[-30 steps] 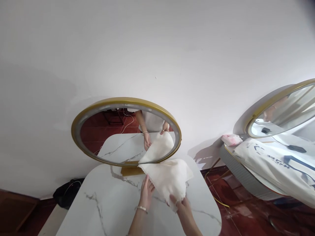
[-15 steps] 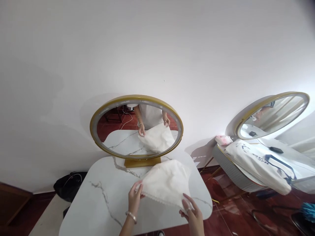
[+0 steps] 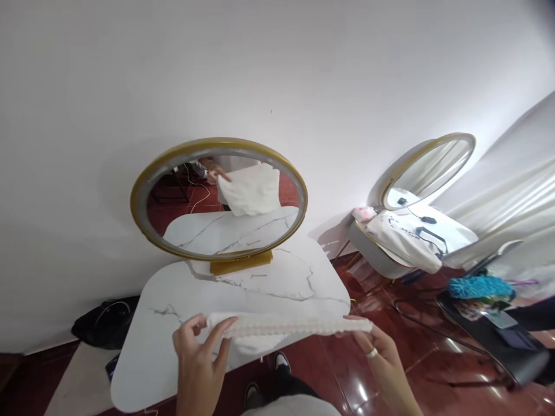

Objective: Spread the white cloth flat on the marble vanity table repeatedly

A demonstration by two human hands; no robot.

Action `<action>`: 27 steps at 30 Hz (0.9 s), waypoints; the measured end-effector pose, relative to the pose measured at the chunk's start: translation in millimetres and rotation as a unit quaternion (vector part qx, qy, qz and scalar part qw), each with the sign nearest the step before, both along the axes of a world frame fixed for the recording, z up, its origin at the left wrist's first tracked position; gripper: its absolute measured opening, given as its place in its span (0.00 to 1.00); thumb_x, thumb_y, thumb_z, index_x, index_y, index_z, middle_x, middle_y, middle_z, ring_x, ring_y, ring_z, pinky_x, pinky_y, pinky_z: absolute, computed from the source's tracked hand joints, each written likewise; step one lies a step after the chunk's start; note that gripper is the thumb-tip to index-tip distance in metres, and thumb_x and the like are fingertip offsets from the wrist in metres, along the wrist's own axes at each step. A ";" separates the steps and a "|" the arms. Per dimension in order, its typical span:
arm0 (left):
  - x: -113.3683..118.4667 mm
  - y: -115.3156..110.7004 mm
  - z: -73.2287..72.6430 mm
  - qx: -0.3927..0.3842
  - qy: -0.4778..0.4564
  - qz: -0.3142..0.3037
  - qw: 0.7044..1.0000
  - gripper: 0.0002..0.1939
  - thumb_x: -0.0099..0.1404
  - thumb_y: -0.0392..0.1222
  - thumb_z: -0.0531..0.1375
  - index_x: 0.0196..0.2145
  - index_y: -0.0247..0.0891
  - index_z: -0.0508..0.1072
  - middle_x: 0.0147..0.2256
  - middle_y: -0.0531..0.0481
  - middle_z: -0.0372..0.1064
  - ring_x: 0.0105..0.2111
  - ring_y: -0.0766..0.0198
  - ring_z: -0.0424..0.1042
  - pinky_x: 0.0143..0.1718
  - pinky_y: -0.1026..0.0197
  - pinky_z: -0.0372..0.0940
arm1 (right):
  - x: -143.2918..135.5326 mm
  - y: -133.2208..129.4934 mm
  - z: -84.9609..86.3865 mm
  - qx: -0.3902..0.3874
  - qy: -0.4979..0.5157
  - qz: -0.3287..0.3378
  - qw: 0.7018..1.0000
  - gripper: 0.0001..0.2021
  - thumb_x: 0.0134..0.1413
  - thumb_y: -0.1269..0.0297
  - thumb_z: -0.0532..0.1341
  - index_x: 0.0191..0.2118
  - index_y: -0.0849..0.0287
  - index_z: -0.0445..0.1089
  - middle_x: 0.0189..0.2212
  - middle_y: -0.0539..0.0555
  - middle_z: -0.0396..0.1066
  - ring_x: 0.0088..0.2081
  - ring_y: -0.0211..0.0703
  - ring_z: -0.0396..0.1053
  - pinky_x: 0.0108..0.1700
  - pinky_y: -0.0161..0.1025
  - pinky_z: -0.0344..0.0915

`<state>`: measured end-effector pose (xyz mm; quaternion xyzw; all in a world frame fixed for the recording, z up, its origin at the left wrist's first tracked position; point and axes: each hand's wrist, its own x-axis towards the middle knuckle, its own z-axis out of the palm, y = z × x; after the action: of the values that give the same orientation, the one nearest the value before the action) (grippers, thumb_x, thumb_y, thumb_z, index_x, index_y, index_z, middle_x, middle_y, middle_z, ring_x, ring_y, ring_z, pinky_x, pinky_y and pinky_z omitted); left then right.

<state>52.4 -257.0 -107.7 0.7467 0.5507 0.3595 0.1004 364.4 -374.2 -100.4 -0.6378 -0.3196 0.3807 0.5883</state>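
A white cloth [image 3: 290,327] with a scalloped edge is stretched between my two hands, above the front edge of the marble-patterned table [image 3: 156,341]. My left hand [image 3: 200,352] pinches its left end between thumb and fingers. At the right end, my right hand [image 3: 373,349], with a ring on one finger, grips the other corner. The cloth is seen nearly edge-on, and its lower part hangs down below the edge. Behind it, an oval gold-framed mirror [image 3: 225,202] on a gold base reflects the cloth and one hand.
To the right stands a second table [image 3: 377,254] with another oval mirror [image 3: 433,167], a white printed bag [image 3: 403,234] and a pink-white packet [image 3: 364,214]. A black chair [image 3: 498,346] bears a blue fluffy duster [image 3: 479,287]. A black bag [image 3: 106,323] lies at the left.
Both hands have raised the cloth off the tabletop and drawn it nearer to me, pulling its edge straight. My view has shifted right and down, bringing the chair and my feet into view.
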 end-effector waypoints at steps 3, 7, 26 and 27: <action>12.2 4.4 18.7 -0.007 -0.029 -0.037 0.999 0.17 0.64 0.54 0.53 0.35 0.47 0.79 0.47 0.41 0.65 0.46 0.51 0.66 0.48 0.48 0.66 | 18.7 -8.2 10.7 -0.012 -0.064 -0.010 0.998 0.16 0.46 0.47 0.66 0.28 0.57 0.78 0.25 0.58 0.74 0.29 0.49 0.71 0.36 0.42 0.68; 37.6 23.0 14.2 -0.161 -0.091 -0.108 0.977 0.15 0.62 0.56 0.56 0.33 0.45 0.77 0.36 0.49 0.73 0.35 0.59 0.72 0.36 0.62 0.68 | 55.3 12.5 4.7 -0.019 -0.042 -0.014 0.999 0.18 0.45 0.47 0.67 0.28 0.59 0.74 0.24 0.56 0.74 0.23 0.42 0.68 0.28 0.38 0.66; 188.2 174.2 -114.9 -0.171 -0.043 -0.002 0.984 0.12 0.59 0.32 0.49 0.37 0.39 0.68 0.43 0.46 0.64 0.38 0.60 0.67 0.45 0.56 0.63 | 194.0 240.9 -156.3 -0.133 -0.135 0.048 0.981 0.14 0.46 0.55 0.60 0.35 0.62 0.67 0.27 0.59 0.76 0.24 0.45 0.74 0.18 0.31 0.58; 190.9 167.0 -119.6 -0.151 -0.033 0.015 0.988 0.13 0.60 0.32 0.48 0.39 0.39 0.69 0.47 0.43 0.63 0.43 0.58 0.67 0.48 0.53 0.62 | 191.2 240.0 -158.9 -0.126 -0.153 0.049 0.979 0.15 0.47 0.56 0.60 0.37 0.62 0.67 0.30 0.59 0.76 0.26 0.46 0.75 0.21 0.34 0.63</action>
<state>243.4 -90.0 -227.2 0.7026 0.6059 0.2977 0.2250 555.7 -134.2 -259.3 -0.7414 -0.3856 0.3441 0.4280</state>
